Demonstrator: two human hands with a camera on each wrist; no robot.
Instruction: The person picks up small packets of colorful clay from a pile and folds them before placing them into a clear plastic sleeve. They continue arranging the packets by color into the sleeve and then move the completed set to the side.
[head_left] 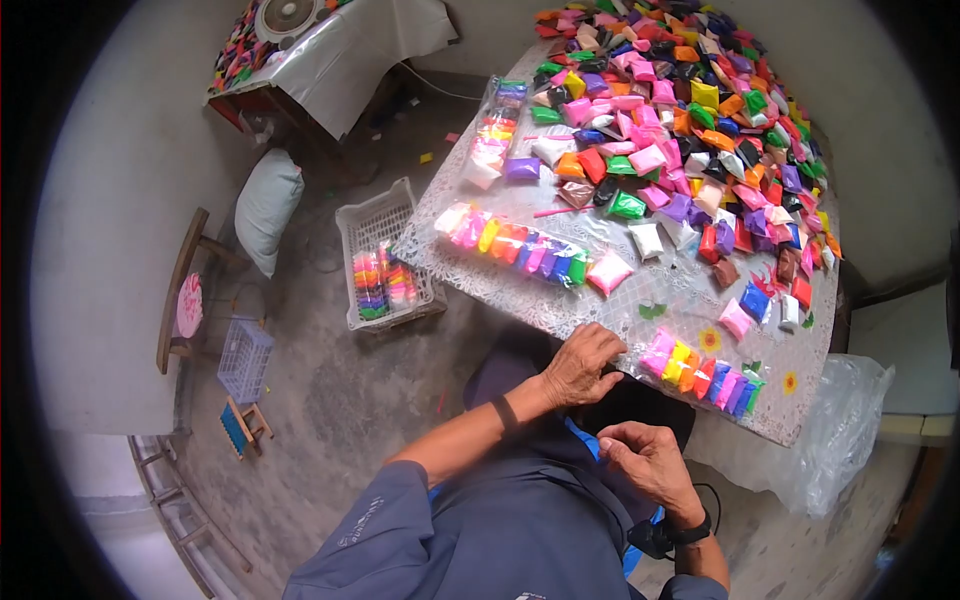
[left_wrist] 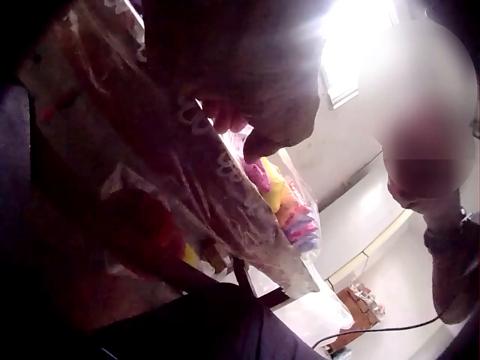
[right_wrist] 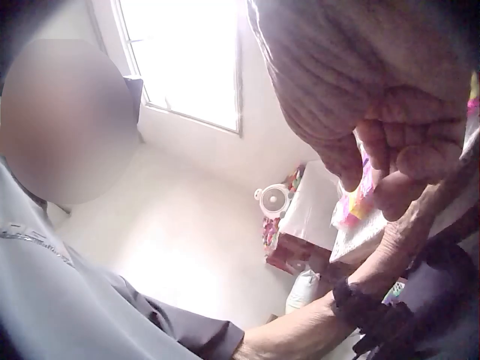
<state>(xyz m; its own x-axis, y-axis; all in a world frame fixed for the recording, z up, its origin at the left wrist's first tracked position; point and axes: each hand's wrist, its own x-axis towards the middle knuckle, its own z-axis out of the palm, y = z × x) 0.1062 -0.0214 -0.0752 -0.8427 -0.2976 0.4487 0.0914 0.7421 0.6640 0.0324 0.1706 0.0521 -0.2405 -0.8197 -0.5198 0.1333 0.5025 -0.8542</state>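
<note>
My left hand [head_left: 585, 366] is at the table's near edge, palm down, fingers bent and thumb apart, beside the clear end of a bag of coloured packets [head_left: 703, 374]. In the left wrist view its fingers [left_wrist: 229, 120] are close to that bag [left_wrist: 281, 199]; a grip on the film cannot be made out. My right hand [head_left: 652, 462] hangs in front of the body, below the edge, with fingers loosely curled and thumb near the index finger. Nothing shows in it. The right wrist view shows this hand [right_wrist: 375, 90] large, partly covering the bag [right_wrist: 356, 202].
A big heap of small coloured packets [head_left: 650, 155] covers the table's far side. Two more filled clear bags [head_left: 515, 245] lie to the left. On the floor stand a white crate [head_left: 392, 255] with filled bags, and a blue basket [head_left: 245, 360]. Clear plastic [head_left: 835, 430] hangs at right.
</note>
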